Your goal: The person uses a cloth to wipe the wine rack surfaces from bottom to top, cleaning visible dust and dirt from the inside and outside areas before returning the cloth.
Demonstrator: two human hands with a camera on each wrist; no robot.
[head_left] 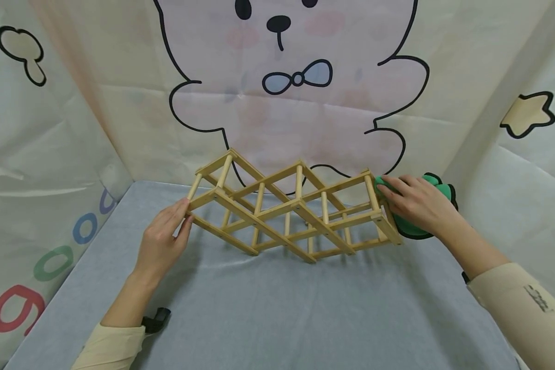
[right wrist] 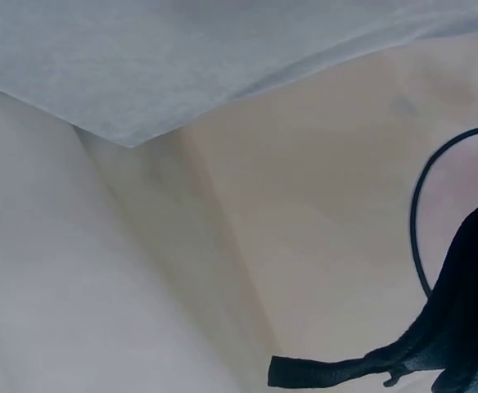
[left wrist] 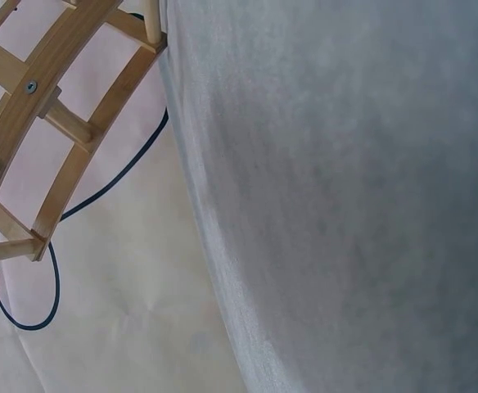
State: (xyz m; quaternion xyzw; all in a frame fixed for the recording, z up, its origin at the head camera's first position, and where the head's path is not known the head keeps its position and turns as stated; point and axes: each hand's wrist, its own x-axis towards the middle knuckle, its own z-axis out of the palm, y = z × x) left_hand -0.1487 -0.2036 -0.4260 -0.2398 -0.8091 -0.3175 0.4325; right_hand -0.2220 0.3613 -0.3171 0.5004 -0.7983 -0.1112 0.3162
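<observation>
A folding lattice wine rack (head_left: 282, 210) of pale wooden slats and round dowels is spread open at mid-table. My left hand (head_left: 162, 236) pinches its left end between thumb and fingers. In the left wrist view, part of the rack (left wrist: 67, 106) and a fingertip show at the left. My right hand (head_left: 421, 200) grips a green cloth (head_left: 411, 226) with black edging at the rack's right end, fingertips pressing it by the upright dowel. In the right wrist view, a dark fabric piece (right wrist: 468, 303) with a loose strip fills the lower right corner; the hand itself is hidden there.
A grey-blue cloth covers the table (head_left: 277, 313). Behind it hangs a printed backdrop (head_left: 296, 118) with a bear drawing, close to the rack. Side curtains (head_left: 41, 154) stand along the left and right. Black wrist straps (head_left: 156, 321) show at both wrists.
</observation>
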